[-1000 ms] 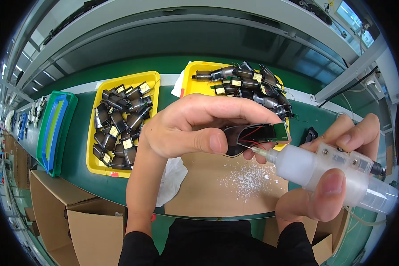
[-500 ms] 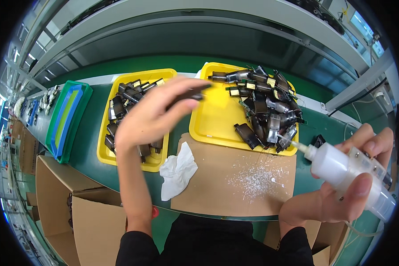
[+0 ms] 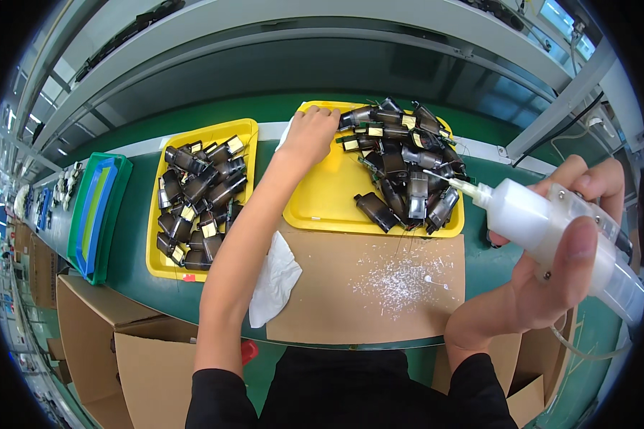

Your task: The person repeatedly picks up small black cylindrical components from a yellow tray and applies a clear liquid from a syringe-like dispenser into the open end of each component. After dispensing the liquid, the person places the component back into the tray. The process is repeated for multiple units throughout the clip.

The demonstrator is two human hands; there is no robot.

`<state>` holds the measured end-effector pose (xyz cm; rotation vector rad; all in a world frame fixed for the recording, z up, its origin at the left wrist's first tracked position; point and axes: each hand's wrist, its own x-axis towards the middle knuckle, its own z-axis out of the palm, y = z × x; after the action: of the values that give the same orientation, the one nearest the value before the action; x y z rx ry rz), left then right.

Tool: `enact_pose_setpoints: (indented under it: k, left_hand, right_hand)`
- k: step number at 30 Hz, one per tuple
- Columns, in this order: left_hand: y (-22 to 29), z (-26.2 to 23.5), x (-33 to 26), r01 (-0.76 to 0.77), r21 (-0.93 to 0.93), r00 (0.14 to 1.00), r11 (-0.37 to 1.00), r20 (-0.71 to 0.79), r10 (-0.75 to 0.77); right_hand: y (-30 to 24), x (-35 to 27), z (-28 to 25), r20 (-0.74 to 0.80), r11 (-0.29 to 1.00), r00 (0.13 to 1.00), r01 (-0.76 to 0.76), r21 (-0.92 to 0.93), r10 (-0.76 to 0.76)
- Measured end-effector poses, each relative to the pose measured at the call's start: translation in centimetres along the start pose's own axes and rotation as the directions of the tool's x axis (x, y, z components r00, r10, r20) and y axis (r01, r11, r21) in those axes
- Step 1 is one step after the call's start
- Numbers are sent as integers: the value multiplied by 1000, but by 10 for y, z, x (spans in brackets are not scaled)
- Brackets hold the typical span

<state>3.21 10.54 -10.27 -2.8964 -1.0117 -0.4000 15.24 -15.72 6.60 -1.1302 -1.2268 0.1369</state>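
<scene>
My left hand (image 3: pixel 309 134) reaches far forward into the right yellow tray (image 3: pixel 322 207), its curled fingers at the far-left corner beside the pile of black parts (image 3: pixel 408 171). The fingertips are hidden, so whether they hold a part is unclear. My right hand (image 3: pixel 544 286) is shut on a translucent white dispenser bottle (image 3: pixel 529 214) at the right. The bottle's thin nozzle (image 3: pixel 451 182) points left over the near edge of the pile.
A second yellow tray (image 3: pixel 247 129) on the left holds several black parts. A white cloth (image 3: pixel 275 282) lies beside a brown cardboard sheet (image 3: pixel 379 300) speckled with white drops. Green and blue trays (image 3: pixel 96 207) stand far left, with cardboard boxes (image 3: pixel 122 350) below the green belt.
My left hand left the dispenser nozzle with a black part, swung over the left tray, and now reaches into the right tray. The dispenser drifted slightly right and stayed raised.
</scene>
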Motion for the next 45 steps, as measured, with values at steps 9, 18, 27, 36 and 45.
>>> enact_pose_setpoints:
  k: [9,18,27,36,45]
  left_hand:
    - [-6,-46,-46,138,-262,989,955,83,-120]
    - [50,-109,-63,-47,-837,934,-545,-231,274]
    - [73,-118,-77,-103,-845,959,-524,-225,174]
    - [73,-120,-78,-153,-854,961,-497,-246,127]
    - [75,-127,-77,-183,-857,957,-482,-267,110]
  right_hand:
    - [3,2,-3,30,1000,999,-12,6,12]
    - [2,-5,15,-117,1000,993,-4,-30,0]
    - [3,-10,25,12,1000,1000,21,22,-22]
    - [4,-14,39,-60,1000,998,17,2,-17]
    - [2,-17,41,-84,995,996,13,-98,-21]
